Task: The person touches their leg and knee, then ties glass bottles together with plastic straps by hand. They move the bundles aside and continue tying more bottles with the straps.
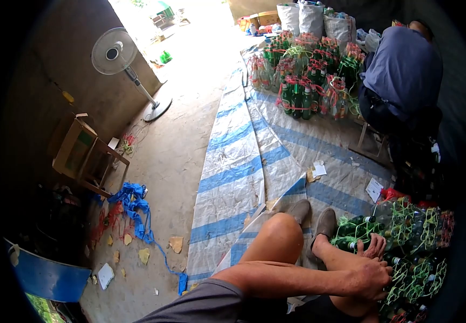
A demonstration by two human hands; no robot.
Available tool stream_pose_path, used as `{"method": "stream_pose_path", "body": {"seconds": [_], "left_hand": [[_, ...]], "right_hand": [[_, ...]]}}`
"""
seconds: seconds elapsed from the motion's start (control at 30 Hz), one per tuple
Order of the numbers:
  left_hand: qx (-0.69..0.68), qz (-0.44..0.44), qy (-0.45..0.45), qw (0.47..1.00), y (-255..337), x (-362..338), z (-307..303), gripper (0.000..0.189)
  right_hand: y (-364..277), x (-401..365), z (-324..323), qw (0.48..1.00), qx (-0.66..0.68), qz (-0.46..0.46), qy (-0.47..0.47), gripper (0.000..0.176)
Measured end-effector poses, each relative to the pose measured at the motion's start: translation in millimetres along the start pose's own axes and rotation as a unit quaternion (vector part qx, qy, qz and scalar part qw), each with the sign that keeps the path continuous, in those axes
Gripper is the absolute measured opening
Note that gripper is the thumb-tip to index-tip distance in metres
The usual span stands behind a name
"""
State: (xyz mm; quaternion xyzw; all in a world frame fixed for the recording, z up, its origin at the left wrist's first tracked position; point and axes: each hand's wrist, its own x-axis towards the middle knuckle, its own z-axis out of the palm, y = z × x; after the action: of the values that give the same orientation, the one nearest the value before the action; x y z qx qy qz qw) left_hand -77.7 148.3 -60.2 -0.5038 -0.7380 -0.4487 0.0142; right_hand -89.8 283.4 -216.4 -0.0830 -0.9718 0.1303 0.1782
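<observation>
At the lower right, my left hand (370, 277) reaches across my leg to the near edge of a group of bottles (413, 269) bound with pale green strings. Its fingers are curled, and whatever they hold is hidden. Just beyond it, my right hand (374, 246) bends its fingers over a green glass bottle (346, 245) lying on its side by my shoe. Most of the right forearm is covered by the left arm. Another green bottle (359, 220) lies close by, also under green string.
A person (405, 75) sits bent over at the upper right, beside several bundles of upright bottles (297, 99). White sacks (311, 21) stand behind. A striped tarp (230, 177) covers the floor. Leftward are a fan (136, 75), a wooden chair (101, 167) and tangled blue strapping (133, 202).
</observation>
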Motion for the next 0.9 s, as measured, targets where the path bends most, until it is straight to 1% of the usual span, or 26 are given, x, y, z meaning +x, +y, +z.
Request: {"method": "stream_pose_path", "body": {"seconds": [0.17,0.37,0.47,0.67,0.77,0.9], "left_hand": [[0.0,0.002,0.002,1.0,1.0,-0.1,-2.6,0.047],[-0.001,0.005,0.01,1.0,0.4,0.3,3.0,0.046],[0.004,0.007,-0.029,1.0,-0.9,1.3,1.7,0.045],[-0.008,0.003,-0.03,1.0,2.5,2.1,-5.1,0.044],[-0.004,0.001,-0.039,0.999,3.1,3.5,-4.9,0.044],[0.002,0.0,-0.032,0.999,2.9,2.0,0.0,0.045]], "right_hand": [[2.1,-0.5,1.5,1.0,-0.001,-0.015,0.01,0.055],[-9.3,-1.3,-5.5,1.0,-0.018,0.006,0.01,0.055],[-9.6,-1.5,-5.8,1.0,-0.019,0.006,0.007,0.054],[-10.6,0.4,-8.3,1.0,-0.014,0.01,-0.005,0.054],[-13.4,0.9,-7.9,1.0,-0.01,0.013,0.012,0.055],[-37.8,4.8,-34.7,0.999,-0.044,0.029,0.0,0.056]]}}
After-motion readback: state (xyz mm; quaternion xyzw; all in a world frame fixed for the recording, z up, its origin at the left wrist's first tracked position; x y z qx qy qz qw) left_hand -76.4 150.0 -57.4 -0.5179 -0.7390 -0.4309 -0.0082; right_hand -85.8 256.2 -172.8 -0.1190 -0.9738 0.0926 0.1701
